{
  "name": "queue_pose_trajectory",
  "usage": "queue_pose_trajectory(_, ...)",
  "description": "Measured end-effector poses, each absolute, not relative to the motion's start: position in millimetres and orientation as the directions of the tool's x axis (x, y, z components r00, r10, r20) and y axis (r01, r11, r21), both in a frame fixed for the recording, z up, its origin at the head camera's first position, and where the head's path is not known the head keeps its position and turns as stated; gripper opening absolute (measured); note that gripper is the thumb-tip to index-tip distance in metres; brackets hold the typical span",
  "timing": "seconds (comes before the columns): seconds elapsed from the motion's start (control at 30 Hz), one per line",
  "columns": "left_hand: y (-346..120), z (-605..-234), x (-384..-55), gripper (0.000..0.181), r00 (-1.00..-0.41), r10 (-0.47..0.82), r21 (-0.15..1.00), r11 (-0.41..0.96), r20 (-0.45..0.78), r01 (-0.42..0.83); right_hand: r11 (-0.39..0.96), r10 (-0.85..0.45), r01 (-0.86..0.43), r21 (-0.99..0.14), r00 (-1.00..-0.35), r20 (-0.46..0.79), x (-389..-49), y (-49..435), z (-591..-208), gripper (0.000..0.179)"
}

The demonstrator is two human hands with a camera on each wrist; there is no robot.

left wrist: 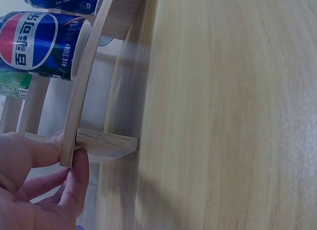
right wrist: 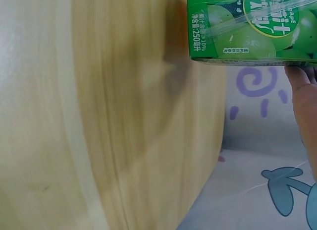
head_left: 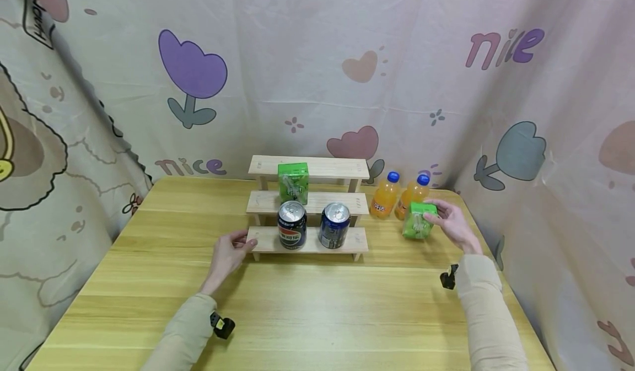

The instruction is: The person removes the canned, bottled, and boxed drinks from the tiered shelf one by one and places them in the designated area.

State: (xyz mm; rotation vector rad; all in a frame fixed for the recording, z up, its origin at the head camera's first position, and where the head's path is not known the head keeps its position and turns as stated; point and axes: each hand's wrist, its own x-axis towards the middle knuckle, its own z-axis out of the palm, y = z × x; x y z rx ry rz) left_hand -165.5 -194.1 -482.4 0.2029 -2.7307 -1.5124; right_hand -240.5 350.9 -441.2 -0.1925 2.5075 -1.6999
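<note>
My left hand (head_left: pixel 230 256) pinches the left end of the lowest board of a three-tier wooden shelf (head_left: pixel 317 242), thumb above and fingers beneath in the left wrist view. On that board stand a Pepsi can (head_left: pixel 292 232) and a second dark blue can (head_left: pixel 334 227). A green juice box (head_left: pixel 292 183) is upright on the middle board. To the right of the shelf, my right hand (head_left: pixel 452 223) grips another green juice box (head_left: pixel 418 222) by its upper part. Grapes and a clear straw show on that box's front in the right wrist view.
Two orange drink bottles with blue caps, a left bottle (head_left: pixel 384 197) and a right bottle (head_left: pixel 413 194), stand between the shelf and the right hand. A wooden table (head_left: pixel 317 310) carries everything. Printed cloth (head_left: pixel 297 73) hangs behind and along both sides.
</note>
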Motion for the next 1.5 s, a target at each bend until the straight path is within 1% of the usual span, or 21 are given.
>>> queue_pose_trajectory(0.13,-194.4,-482.5,-165.3,0.045,-0.992,-0.119,0.843,0.527,-0.048,-0.105,0.368,-0.164,-0.033,-0.929,-0.986,-0.03,-239.9,353.1,-445.7,0.057)
queue_pose_trajectory(0.47,-194.4,-483.1,-165.7,0.045,-0.992,-0.12,0.836,0.539,-0.045,-0.103,0.295,-0.183,-0.013,-0.955,-0.982,-0.043,-238.9,358.9,-454.1,0.051)
queue_pose_trajectory(0.6,-194.1,-483.3,-164.7,0.046,-0.991,-0.12,0.837,0.537,-0.05,-0.107,0.25,-0.2,0.024,-0.968,-0.977,-0.076,-237.0,360.6,-453.2,0.055)
queue_pose_trajectory(0.7,-193.9,-483.0,-164.9,0.046,-0.991,-0.12,0.838,0.533,-0.06,-0.115,0.192,-0.2,0.038,-0.981,-0.977,-0.077,-235.4,359.7,-453.0,0.053)
queue_pose_trajectory(0.8,-193.9,-483.3,-165.9,0.047,-0.99,-0.124,0.839,0.531,-0.066,-0.123,0.132,-0.188,0.019,-0.991,-0.981,-0.044,-234.4,358.3,-454.4,0.05)
queue_pose_trajectory(0.9,-193.9,-483.9,-166.8,0.048,-0.99,-0.124,0.84,0.528,-0.068,-0.124,0.124,-0.16,-0.012,-0.992,-0.987,-0.008,-233.9,357.0,-454.6,0.051)
queue_pose_trajectory(1.03,-193.9,-484.4,-166.7,0.048,-0.99,-0.126,0.839,0.53,-0.067,-0.124,0.139,-0.082,-0.048,-0.989,-0.996,0.037,-234.5,353.5,-450.7,0.053)
queue_pose_trajectory(1.27,-193.7,-482.2,-164.5,0.047,-0.99,-0.125,0.836,0.536,-0.064,-0.121,0.055,0.056,-0.142,-0.988,-0.988,0.145,-236.6,339.4,-433.2,0.051)
queue_pose_trajectory(1.4,-193.3,-482.4,-164.9,0.048,-0.991,-0.119,0.84,0.529,-0.069,-0.122,0.016,0.08,-0.17,-0.985,-0.982,0.171,-237.9,329.2,-421.0,0.049)
queue_pose_trajectory(1.5,-193.7,-483.5,-165.7,0.048,-0.99,-0.117,0.841,0.527,-0.072,-0.124,-0.015,0.072,-0.197,-0.98,-0.978,0.195,-238.6,320.3,-411.8,0.044)
